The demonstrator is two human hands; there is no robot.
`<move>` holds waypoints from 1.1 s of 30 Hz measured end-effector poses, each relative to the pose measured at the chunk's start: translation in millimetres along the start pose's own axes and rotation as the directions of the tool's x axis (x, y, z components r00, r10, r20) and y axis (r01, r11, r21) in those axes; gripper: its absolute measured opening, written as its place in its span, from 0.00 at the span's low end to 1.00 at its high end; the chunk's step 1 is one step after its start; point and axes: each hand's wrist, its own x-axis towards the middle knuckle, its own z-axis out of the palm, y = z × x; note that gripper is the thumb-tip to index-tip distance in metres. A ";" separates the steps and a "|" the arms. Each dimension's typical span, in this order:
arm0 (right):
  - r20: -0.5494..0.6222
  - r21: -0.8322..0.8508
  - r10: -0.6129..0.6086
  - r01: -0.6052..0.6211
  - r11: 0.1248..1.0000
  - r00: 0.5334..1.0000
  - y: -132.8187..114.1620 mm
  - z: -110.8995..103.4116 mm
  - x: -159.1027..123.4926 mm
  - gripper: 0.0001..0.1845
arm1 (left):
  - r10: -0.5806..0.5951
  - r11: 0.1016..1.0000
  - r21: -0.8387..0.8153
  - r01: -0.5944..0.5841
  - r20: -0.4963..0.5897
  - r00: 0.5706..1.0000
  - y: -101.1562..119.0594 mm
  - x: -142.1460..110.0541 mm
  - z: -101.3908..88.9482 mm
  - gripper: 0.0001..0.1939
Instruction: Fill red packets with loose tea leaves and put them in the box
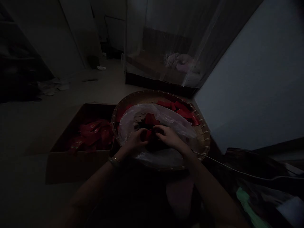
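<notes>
Packet (148, 135), red, pinched in L hand (136, 140), over plastic bag (175, 119) in round basket (205, 139); R hand (169, 137) curled close, can't tell if gripping, v. dark. Prob. light, thin, maybe slick; best held by edges w/o crushing.

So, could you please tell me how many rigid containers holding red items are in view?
2: a brown rectangular cardboard box at left, and a round brown woven tray beside it, further right. Others may be hidden in shadow.
</notes>
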 end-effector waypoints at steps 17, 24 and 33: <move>-0.182 0.037 0.138 -0.133 0.990 0.974 37.3 -1.6 9.7 0.11 | -0.079 0.977 -0.207 0.047 -0.147 0.986 -12.3 3.4 2.8 0.23; 0.068 -0.394 0.129 -0.092 0.914 0.989 61.4 25.7 19.8 0.11 | -0.088 0.972 -0.235 0.022 -0.273 0.958 -8.6 6.0 -0.5 0.19; 0.121 -0.545 0.175 -0.082 0.834 0.977 63.4 53.1 42.2 0.18 | -0.088 0.978 -0.204 0.036 -0.250 0.964 -12.0 5.6 -0.5 0.20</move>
